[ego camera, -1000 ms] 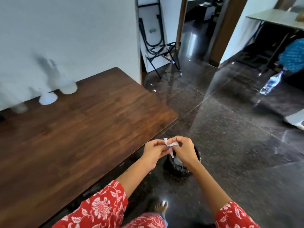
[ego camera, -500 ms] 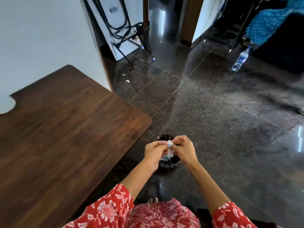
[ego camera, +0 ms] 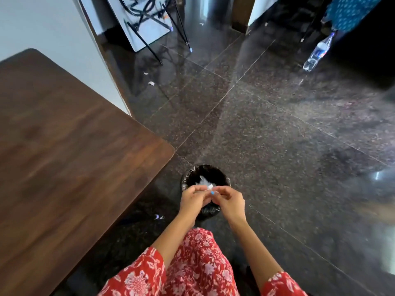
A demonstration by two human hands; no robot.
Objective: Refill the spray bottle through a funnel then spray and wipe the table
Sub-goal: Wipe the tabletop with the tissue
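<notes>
Both hands' grip (ego camera: 210, 190) pinching white scrap (ego camera: 210, 186) above black-lined bin (ego camera: 186, 178) of crumpled paper (ego camera: 203, 181).

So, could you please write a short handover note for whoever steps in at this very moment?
Left hand and right hand: both pinch a small white scrap over the black-lined bin on the floor beside the table.
Spray bottle, funnel and cloth: not in view.
Done: cannot be judged from this view.
Left: drop the scrap in the bin, then check the bottle and the tabletop.
</notes>
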